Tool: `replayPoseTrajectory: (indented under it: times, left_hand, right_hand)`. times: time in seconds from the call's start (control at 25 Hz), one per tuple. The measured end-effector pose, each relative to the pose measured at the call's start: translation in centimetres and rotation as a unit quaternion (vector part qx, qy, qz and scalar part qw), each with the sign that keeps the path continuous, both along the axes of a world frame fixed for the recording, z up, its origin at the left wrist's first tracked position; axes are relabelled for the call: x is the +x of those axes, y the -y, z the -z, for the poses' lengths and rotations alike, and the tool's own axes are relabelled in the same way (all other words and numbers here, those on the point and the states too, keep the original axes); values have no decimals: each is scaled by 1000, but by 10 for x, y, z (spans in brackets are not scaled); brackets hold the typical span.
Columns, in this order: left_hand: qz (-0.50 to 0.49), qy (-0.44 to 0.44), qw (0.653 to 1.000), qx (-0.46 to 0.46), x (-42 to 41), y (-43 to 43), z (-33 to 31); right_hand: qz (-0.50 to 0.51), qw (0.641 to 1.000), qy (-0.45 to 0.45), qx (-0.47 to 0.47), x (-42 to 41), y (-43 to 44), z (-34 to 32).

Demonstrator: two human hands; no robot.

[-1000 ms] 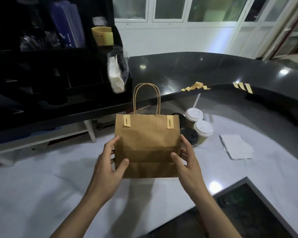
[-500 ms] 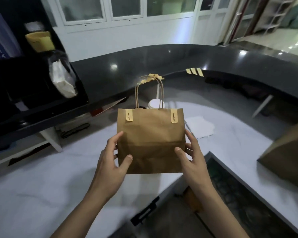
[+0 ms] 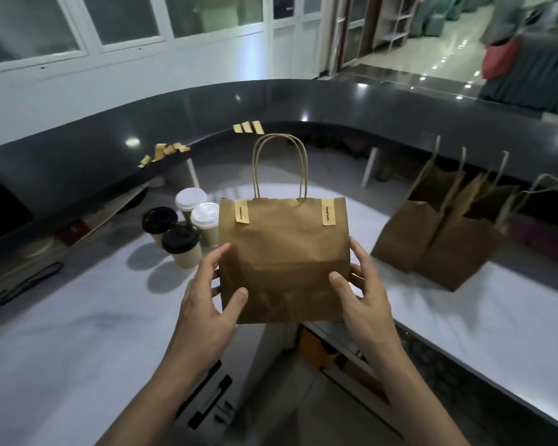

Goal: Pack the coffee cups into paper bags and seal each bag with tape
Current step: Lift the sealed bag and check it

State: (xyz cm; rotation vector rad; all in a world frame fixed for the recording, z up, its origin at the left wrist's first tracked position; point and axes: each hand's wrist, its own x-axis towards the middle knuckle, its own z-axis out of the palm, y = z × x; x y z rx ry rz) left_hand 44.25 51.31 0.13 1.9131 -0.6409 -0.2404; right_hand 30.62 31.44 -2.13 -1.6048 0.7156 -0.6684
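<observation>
Head view shows a sealed bag (image 3: 284,252) held up above the white surface (image 3: 78,333), upright, handles on top. Left hand (image 3: 210,304) grips its left edge, thumb on the front; right hand (image 3: 364,294) grips the right edge the same way. Two tape strips (image 3: 327,212) fold over the bag's top. Four lidded cups (image 3: 182,243) stand on the surface just left of it. Two more bags (image 3: 438,239) stand to the right, tops open. Spare tape pieces (image 3: 248,127) hang on the dark ledge (image 3: 368,104) behind.
</observation>
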Motion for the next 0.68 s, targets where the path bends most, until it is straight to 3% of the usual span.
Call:
replayPoseTrajectory:
  times: [0.4,0.68]
  left_hand:
    - [149,-4,989,-15,-83,109,11]
    - [275,-7,960,-49,-136,185,10]
  right_hand:
    - [136,990,-22,-16,-136,58,-3]
    - [273,962,-24,-15,-217,79,-6]
